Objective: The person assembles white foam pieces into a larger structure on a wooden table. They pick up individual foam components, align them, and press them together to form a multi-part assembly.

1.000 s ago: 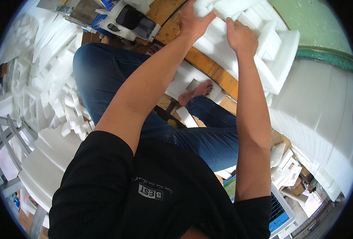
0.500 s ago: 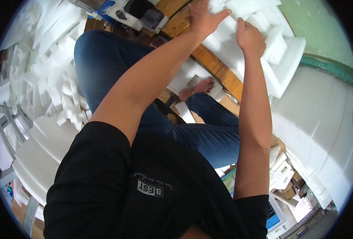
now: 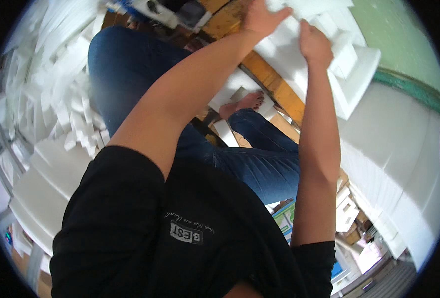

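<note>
White foam pieces (image 3: 346, 59) with block-like raised parts lie on the bench at the top of the view. My left hand (image 3: 264, 19) reaches over the bench's wooden edge to the foam, thumb stretched away from the fingers; the fingertips are partly cut off by the picture's edge. To its right, my right hand (image 3: 316, 44) is closed against the foam, its knuckles turned up. What lies inside those curled fingers is hidden. A gap of foam shows between the two hands.
A wooden beam (image 3: 269, 77) runs along the bench's near side. Green surface (image 3: 394, 35) lies at the upper right, beside a large white sheet-covered block (image 3: 384, 129). Heaped white foam scraps (image 3: 56, 99) fill the left. A dark cap-like object (image 3: 186, 14) sits at upper left.
The whole view has shifted slightly. My left hand has moved a little to the right, and my right hand has barely moved. The foam stays in place.
</note>
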{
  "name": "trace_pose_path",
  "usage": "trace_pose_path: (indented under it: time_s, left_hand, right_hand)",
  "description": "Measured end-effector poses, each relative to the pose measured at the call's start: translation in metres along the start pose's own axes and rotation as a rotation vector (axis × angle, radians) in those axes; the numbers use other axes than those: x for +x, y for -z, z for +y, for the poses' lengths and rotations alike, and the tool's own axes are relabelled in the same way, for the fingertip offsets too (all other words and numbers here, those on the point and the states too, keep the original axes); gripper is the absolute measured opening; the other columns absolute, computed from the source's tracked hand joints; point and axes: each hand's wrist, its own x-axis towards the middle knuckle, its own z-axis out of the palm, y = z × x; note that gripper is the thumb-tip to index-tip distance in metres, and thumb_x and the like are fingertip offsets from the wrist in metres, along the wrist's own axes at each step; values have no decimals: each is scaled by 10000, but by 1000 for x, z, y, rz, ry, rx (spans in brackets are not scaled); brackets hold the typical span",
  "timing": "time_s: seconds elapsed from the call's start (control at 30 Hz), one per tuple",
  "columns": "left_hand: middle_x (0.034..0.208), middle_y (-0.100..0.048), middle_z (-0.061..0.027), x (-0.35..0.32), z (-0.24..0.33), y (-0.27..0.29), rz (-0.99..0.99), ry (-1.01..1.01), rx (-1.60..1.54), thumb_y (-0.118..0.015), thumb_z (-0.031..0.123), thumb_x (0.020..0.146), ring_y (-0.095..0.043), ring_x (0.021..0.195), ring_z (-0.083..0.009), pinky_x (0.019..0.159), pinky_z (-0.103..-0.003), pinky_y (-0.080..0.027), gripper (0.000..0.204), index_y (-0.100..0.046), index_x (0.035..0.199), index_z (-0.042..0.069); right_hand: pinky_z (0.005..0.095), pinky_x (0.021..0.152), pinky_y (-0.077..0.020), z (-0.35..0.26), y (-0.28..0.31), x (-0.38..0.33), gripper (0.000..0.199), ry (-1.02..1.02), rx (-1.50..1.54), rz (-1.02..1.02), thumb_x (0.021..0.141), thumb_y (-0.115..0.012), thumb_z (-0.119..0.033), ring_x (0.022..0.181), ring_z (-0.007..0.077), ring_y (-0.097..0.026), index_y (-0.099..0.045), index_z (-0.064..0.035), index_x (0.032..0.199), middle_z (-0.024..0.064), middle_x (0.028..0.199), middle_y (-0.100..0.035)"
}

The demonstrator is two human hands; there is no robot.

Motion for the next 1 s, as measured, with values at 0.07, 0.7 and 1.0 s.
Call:
trace_pose_path:
  time_s: [0.07,0.7,1.0]
  left_hand:
    - [1215,-694,-236,1,3,-2,-68,47,-232,-900,331,790,-660,1116,-349,1013,-413,-504,732,-593,1341,-40]
    - [1257,-668,-211,8,33,19,-229,167,86,-834,294,891,-651,1084,-278,955,-387,-523,664,-552,1357,-85]
    - [1196,-673,-177,10,42,23,-300,181,-79,-805,279,932,-639,990,-230,882,-364,-538,571,-574,1317,-74]
  right_hand:
    - [527,1083,-460,15,-8,5,688,-21,-21,8,982,-337,-652,1267,407,-613,-696,-184,1336,185,1327,-681]
    - [585,1179,-283,10,18,-23,597,-52,260,-17,1002,-429,-489,1274,362,-560,-745,-22,1197,216,1334,-654]
    - [590,1176,-289,8,11,-18,565,-77,366,35,971,-481,-445,1271,365,-564,-747,2,1194,218,1332,-661]
